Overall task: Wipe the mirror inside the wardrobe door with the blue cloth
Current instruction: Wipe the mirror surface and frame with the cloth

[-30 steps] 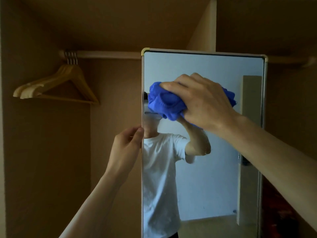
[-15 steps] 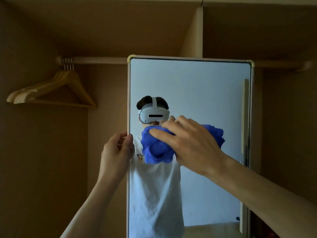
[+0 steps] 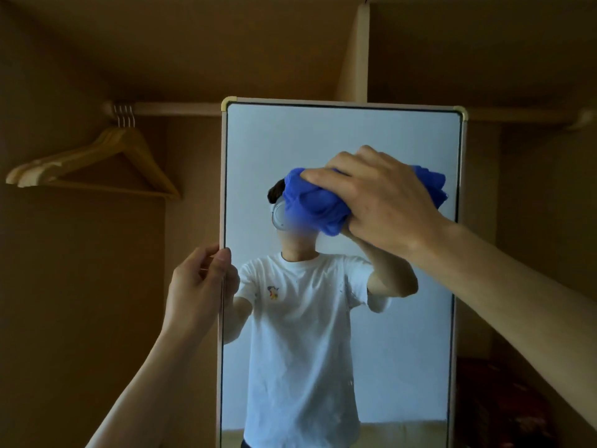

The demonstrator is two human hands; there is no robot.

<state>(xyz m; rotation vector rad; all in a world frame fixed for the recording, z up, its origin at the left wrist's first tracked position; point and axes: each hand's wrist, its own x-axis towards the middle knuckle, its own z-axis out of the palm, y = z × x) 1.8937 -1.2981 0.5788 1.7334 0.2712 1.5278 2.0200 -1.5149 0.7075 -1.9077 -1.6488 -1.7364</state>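
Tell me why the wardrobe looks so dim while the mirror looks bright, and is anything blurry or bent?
Head view: the wardrobe interior is dim and brownish, while the mirror reflects a pale, well-lit wall. A soft smear sits below the blue cloth gripped by the right hand; the left hand looks sharp. The wide lens bows the hanging rail and splays the hangers.
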